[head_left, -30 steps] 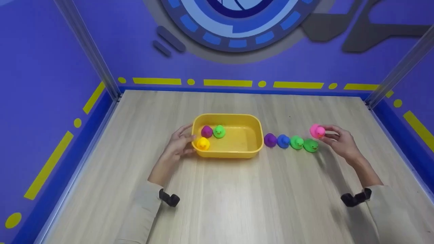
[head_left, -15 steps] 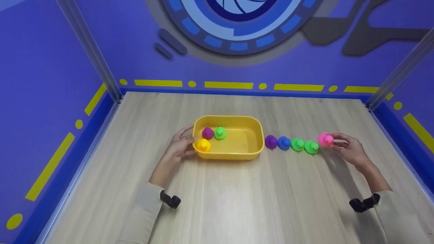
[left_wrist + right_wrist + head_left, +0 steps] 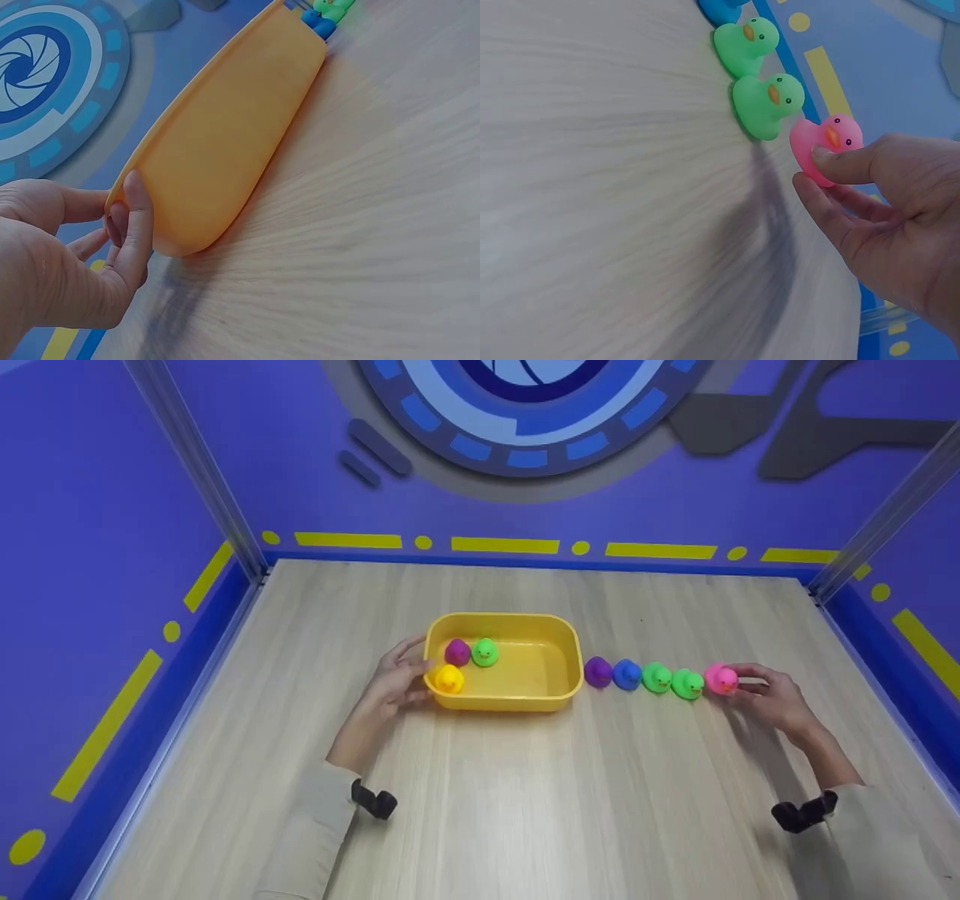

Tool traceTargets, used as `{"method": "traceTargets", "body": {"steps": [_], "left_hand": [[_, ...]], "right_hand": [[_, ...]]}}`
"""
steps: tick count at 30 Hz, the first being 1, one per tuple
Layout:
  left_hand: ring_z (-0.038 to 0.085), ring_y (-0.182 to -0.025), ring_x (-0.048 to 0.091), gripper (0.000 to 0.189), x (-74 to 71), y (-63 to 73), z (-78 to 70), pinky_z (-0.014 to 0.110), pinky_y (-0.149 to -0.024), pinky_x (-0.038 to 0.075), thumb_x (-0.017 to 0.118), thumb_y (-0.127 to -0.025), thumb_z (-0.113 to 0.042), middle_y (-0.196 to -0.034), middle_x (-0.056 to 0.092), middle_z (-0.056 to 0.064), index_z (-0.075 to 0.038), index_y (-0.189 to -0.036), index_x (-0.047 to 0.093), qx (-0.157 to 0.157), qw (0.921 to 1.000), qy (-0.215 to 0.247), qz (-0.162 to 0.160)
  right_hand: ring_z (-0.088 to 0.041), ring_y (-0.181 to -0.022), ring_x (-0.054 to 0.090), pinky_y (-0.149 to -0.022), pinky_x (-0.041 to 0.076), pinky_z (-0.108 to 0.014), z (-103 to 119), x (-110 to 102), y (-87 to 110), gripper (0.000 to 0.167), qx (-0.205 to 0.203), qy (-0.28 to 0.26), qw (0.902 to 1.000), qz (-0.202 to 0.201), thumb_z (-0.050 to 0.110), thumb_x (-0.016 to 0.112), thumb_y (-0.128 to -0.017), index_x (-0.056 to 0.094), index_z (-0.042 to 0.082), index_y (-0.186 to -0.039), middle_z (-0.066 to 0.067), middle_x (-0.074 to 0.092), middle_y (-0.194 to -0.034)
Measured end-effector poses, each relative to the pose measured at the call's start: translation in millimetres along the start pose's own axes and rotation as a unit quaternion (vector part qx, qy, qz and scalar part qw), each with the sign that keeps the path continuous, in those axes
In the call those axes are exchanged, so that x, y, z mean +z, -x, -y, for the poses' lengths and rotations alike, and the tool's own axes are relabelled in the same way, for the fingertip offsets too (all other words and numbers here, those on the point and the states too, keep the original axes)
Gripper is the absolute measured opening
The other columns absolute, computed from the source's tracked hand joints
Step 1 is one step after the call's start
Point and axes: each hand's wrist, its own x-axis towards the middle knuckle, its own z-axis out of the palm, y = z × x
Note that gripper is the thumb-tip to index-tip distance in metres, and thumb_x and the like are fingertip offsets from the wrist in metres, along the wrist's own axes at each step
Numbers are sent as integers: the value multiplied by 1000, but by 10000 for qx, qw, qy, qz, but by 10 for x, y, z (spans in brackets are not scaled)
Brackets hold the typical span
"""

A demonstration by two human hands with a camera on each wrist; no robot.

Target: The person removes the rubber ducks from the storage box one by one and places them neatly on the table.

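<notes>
The left hand (image 3: 394, 679) pinches the rim of a yellow tub (image 3: 536, 667) midway between the tabletop's (image 3: 487, 795) side edges. Inside, leftward, sit a yellow duck (image 3: 449, 679), a purple duck (image 3: 457, 652) and a green duck (image 3: 485, 652). Toward the right edge run another purple duck (image 3: 598, 672), a blue duck (image 3: 627, 675), two green ducks (image 3: 657, 678), then a pink duck (image 3: 722, 679), grasped by the right hand (image 3: 772, 701).

I count eight toy ducks (image 3: 628, 676) from my end: three green ducks (image 3: 485, 653), two purple ducks (image 3: 598, 673), one blue duck (image 3: 318, 26), one yellow duck (image 3: 449, 679) and one pink duck (image 3: 721, 679). Three are inside the one yellow tray (image 3: 506, 703); five are outside it. I also see one left hand (image 3: 394, 679), one right hand (image 3: 772, 701), two sleeves (image 3: 300, 832), one table (image 3: 495, 795), three walls (image 3: 262, 472) and two metal posts (image 3: 196, 465).
</notes>
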Motion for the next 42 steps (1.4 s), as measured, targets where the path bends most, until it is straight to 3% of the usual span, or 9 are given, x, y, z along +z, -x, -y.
{"method": "traceTargets", "body": {"steps": [5,11,17,21,24,26,31,38,42], "left_hand": [[25,-118,61,56,3,3,3,37,-86,62,63,-101,-10,-144,56,11,-32,-150,49,-53,10000,36,-43],[25,-118,60,57,0,6,-5,36,-84,63,63,-100,-10,-145,54,11,-33,-150,49,-100,9999,37,-74],[25,-118,61,56,-11,10,-33,37,-85,63,63,-101,-10,-144,54,12,-33,-150,49,-61,9999,1,-82],[24,-118,61,56,-7,9,-35,37,-85,63,63,-101,-11,-142,55,12,-34,-150,49,-101,9999,-15,-97],[23,-114,63,56,-10,2,-20,36,-82,63,64,-100,-11,-141,56,11,-34,-150,50,-125,9999,1,-94],[22,-109,64,57,-12,-3,-9,35,-79,64,64,-100,-10,-140,57,12,-33,-150,49,-78,10000,12,-44],[20,-100,66,58,-8,-5,5,32,-73,63,64,-99,-8,-137,59,14,-30,-151,49,68,10000,-9,18],[21,-102,66,58,2,-8,-2,32,-73,63,65,-99,-9,-138,59,13,-32,-150,50,-7,10000,-57,-53],[21,-103,66,58,18,-16,-18,33,-75,63,65,-99,-9,-134,59,12,-33,-149,51,-43,9999,-84,-125]], "right_hand": [[16,-98,56,-77,47,-4,-69,0,-5,48,81,216,9997,89,13,69,-98,54,-7,-139,-34,55,-137],[16,-93,59,-73,52,-9,-106,0,11,38,-85,405,9991,-106,16,71,-97,65,-5,-127,-19,71,-119],[16,-97,55,-75,48,-5,-105,24,-7,42,-33,609,9980,145,13,71,-96,62,-4,-133,-31,62,-130],[-10,-107,65,-77,45,-3,-88,47,-26,49,-37,716,9972,229,14,74,-94,58,-5,-136,-32,61,-131],[-28,-112,63,-77,43,-4,-76,71,-24,56,60,818,9964,212,24,77,-93,57,-4,-137,-30,62,-130],[-25,-109,62,-77,42,-6,-76,86,-19,59,120,836,9962,193,28,77,-92,57,-4,-138,-29,62,-130],[0,-98,53,-76,42,-7,-95,130,-11,59,199,816,9965,11,32,77,-92,58,-3,-135,-28,62,-129],[-32,-111,61,-75,41,-5,-103,141,-1,56,156,892,9959,-79,30,79,-91,60,-3,-133,-28,63,-127],[-12,-100,62,-74,42,-6,-97,130,1,52,66,920,9956,-140,23,80,-89,62,-3,-131,-27,64,-123]]}}
